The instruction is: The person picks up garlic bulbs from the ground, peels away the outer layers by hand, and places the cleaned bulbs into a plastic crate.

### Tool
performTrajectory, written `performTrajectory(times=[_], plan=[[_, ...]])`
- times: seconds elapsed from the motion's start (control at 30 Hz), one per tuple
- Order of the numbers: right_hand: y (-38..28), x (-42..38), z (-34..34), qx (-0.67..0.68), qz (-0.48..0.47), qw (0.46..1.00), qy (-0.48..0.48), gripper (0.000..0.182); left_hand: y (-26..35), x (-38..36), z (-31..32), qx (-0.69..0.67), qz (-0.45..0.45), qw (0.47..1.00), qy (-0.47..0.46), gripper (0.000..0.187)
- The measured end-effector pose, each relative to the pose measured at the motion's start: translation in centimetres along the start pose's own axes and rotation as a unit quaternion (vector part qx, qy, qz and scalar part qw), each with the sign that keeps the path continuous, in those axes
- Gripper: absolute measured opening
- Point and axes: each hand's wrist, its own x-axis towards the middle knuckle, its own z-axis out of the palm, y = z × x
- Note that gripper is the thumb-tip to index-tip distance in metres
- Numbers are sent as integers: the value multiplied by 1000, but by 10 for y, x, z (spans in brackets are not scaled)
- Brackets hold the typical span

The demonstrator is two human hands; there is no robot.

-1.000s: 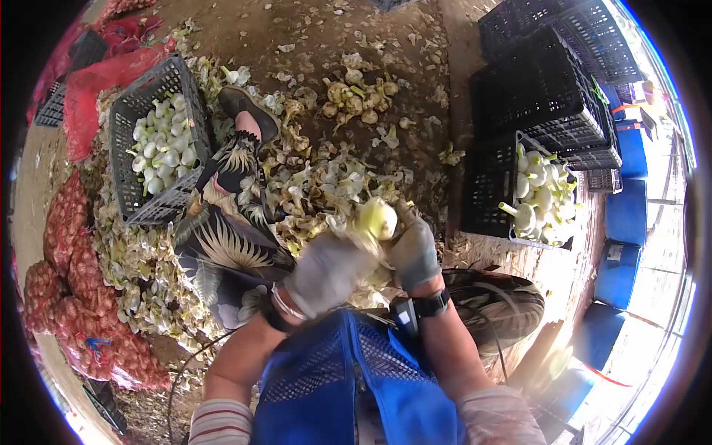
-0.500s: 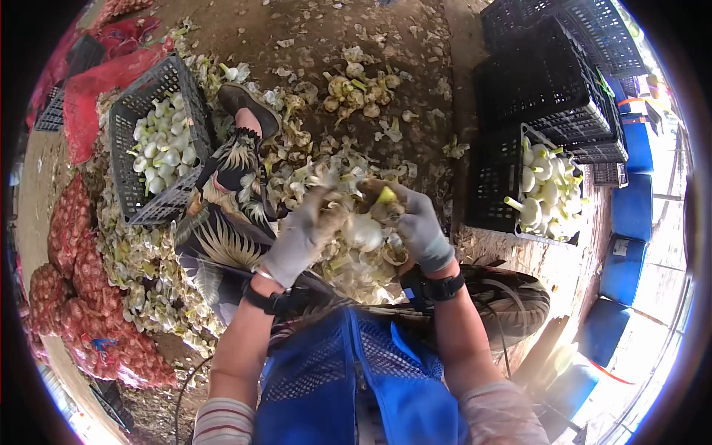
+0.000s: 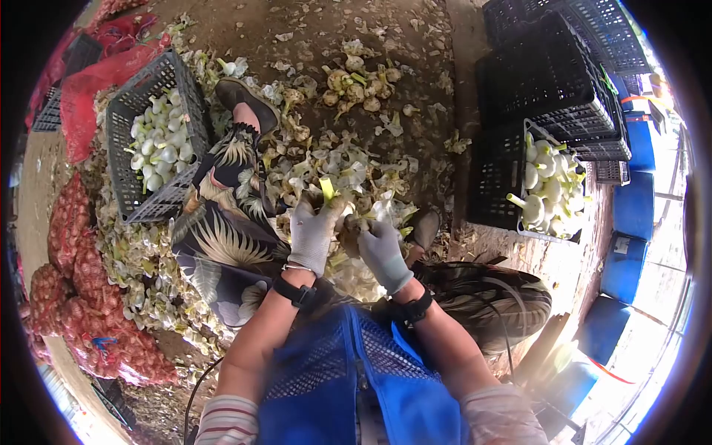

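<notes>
In front of my lap, my left hand (image 3: 310, 236), in a pale glove with dirty fingertips, is closed around a garlic bulb whose cut green stem (image 3: 327, 190) points up and away. Most of that bulb is hidden by the fingers. My right hand (image 3: 382, 254), gloved the same way, meets the left one with its fingers curled in. What the right fingers pinch is hidden. Loose papery garlic skins (image 3: 356, 276) lie beneath and between both hands.
A black crate (image 3: 119, 165) of cleaned garlic stands left of my leg, another crate (image 3: 489, 182) of garlic at right below stacked black crates (image 3: 526, 74). Red mesh sacks (image 3: 89, 319) lie at left. A pile of untrimmed garlic bulbs (image 3: 356, 87) sits ahead on the skin-strewn ground.
Both hands have come closer together; the right moved left and down. The green stem, earlier by my right hand, now sticks up from my left. A white bulb seen between the hands no longer shows.
</notes>
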Motion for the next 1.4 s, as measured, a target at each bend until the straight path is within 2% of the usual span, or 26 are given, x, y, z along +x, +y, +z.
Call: performTrajectory(times=[0.1,0.27,0.33,0.47,0.53,0.57,0.63,0.67,0.7,0.73,0.77,0.8,0.83,0.87,0.9,0.93,0.97,1.0,1.07,1.1,1.2,1.23,1.27,1.33,1.37,1.4], plan=[[-7,0,2,0,7,1000,1,25,-7,-2,7,-39,31,998,41,21],[-3,2,-2,40,-33,999,-5,26,-3,-8,8,-72,23,997,19,19],[20,14,-2,-42,-36,998,-4,27,-3,-8,9,-76,8,997,9,18],[11,9,1,-44,-32,999,0,28,2,-7,9,-138,6,990,23,17],[11,4,-1,-190,-116,974,51,28,2,-8,7,-156,6,988,11,17],[12,6,-3,-189,-116,974,50,28,1,-7,7,-169,8,985,13,19],[18,13,-10,-221,-26,975,27,29,-1,-5,3,-217,-22,976,9,23],[22,14,-14,-220,-24,975,29,29,4,-4,-3,-250,-54,967,2,24],[27,15,-16,-254,-21,967,26,29,12,-8,-6,-353,-87,931,-35,29],[31,17,-18,-287,-18,958,21,29,13,-11,-10,-353,-87,931,-36,29],[34,21,-20,-287,-20,958,21,29,17,-13,-14,-19,99,995,-15,32],[38,25,-21,-231,-88,968,37,27,20,-16,-16,320,268,909,10,36],[44,26,-22,-173,-151,972,53,25,23,-18,-17,327,269,906,14,40],[32,22,-21,-172,-150,972,53,25,15,-13,-20,328,269,906,13,40],[9,14,-19,-62,-125,990,35,24,0,-3,-24,6,165,983,-75,36],[-4,10,-17,49,-97,994,18,22,-8,4,-25,-316,39,935,-154,32],[-10,10,-15,-20,-175,984,16,26,11,0,-18,-308,-61,946,-82,29],[-17,8,-13,-20,-175,984,18,26,13,-1,-15,-308,-62,946,-84,29],[-34,1,-8,-224,-210,949,66,27,16,-4,-10,-248,-86,961,-84,34],[-31,3,-8,-143,-184,970,65,25,26,-8,-4,-298,-92,948,-55,33],[-1,15,-17,-171,-143,971,88,22,11,-1,-13,-327,-53,941,-72,34],[18,23,-21,-256,-97,958,85,20,11,-1,-14,-385,-61,918,-69,31],[31,26,-25,-256,-96,958,87,20,14,-2,-15,-384,-62,919,-70,31],[49,26,-31,-222,-71,972,23,21,17,-1,-20,-279,25,955,-99,37],[49,25,-28,-297,-234,922,89,20,17,1,-22,-280,23,955,-100,37],[38,24,-27,-297,-233,922,90,20,18,3,-25,-360,-22,925,-117,37]])
